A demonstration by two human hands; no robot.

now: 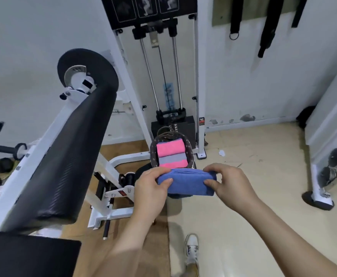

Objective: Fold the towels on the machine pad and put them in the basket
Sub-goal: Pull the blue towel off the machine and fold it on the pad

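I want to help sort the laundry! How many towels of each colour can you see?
blue towel: 1
pink towels: 2, in the basket
grey towel: 1, between the pink ones
Total: 4

Nothing can be read: the blue lettering (168,96) down the weight-stack guard (159,80) is blurred, and a warning sticker (201,121) on the white frame (197,76) and a red label (123,193) on the bracket (129,195) are too small
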